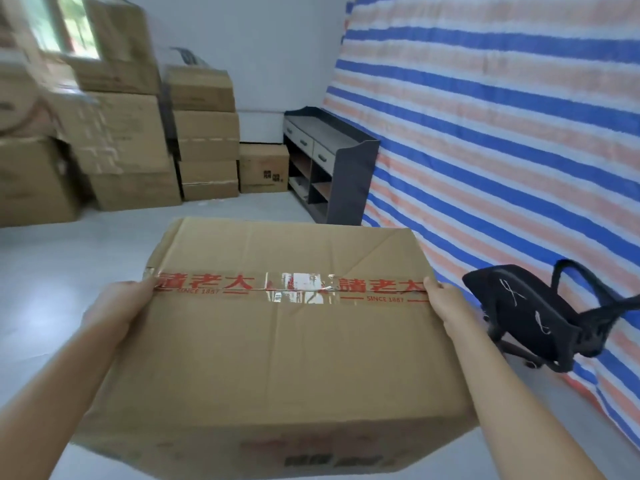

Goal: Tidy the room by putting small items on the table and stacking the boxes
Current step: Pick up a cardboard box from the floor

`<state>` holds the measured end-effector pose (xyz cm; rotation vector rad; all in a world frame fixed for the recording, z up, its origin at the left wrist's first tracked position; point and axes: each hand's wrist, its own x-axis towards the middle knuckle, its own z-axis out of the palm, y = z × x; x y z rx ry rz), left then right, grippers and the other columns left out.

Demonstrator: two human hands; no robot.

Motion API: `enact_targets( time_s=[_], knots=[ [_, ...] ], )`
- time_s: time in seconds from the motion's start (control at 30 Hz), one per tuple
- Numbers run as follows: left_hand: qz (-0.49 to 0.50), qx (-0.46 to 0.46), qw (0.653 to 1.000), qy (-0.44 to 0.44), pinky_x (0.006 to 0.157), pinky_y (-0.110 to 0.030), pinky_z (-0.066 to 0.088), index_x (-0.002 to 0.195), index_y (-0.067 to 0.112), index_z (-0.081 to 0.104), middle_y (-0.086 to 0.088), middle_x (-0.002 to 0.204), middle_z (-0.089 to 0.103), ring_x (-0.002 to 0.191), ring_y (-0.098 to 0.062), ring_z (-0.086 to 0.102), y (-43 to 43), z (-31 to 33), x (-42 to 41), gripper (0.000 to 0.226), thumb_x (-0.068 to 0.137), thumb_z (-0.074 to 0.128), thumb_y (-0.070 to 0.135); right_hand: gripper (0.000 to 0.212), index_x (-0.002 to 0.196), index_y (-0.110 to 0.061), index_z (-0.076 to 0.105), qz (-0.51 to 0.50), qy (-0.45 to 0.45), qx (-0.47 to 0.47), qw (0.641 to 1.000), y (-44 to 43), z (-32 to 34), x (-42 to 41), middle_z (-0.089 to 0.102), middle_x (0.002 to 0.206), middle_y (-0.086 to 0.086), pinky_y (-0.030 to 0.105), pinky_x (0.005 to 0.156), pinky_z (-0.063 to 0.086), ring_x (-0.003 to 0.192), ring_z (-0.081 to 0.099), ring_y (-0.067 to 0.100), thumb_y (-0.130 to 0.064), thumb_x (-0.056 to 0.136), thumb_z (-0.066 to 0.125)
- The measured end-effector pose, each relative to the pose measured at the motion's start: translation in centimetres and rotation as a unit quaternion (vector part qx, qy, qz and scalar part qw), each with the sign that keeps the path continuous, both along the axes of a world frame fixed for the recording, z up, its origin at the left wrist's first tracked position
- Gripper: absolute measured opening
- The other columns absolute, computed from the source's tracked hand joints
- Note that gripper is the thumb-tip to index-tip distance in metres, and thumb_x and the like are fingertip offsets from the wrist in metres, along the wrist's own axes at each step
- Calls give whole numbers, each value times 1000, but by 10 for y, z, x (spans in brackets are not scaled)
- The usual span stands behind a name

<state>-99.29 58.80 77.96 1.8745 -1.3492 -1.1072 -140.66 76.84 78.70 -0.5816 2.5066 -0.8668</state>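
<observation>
The cardboard box [277, 341] was held off the floor in mid-room. The left hand [117, 306] and right hand [446, 303] clamped its 2 side edges, thumbs over the top. Ahead stood stacked boxes [124, 133] by the far wall, with a dark desk [329, 157] to their right. A tipped black chair [530, 317] lay against the striped tarp [502, 133].

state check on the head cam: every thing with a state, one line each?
carried box: taped shut, held off the floor.
left hand: grips the box's left edge.
right hand: grips the box's right edge.
stacked boxes: closed, piled in columns.
lone box: closed, on the floor, nothing on top.
cabinet: upright, both drawers shut.
office chair: tipped over on the floor.
</observation>
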Motion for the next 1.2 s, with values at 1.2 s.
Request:
enact_targets(
  time_s=[1.2],
  knots=[
    [132,25,988,-74,82,-39,46,85,7,64,-17,92,65,86,-34,59,-603,-21,-182,44,90,48,48,43,121,-11,47,174,54,82,980,-744,-11,-196,50,97,3,33,78,40,90,48,21,-42,99,28]
  ],
)
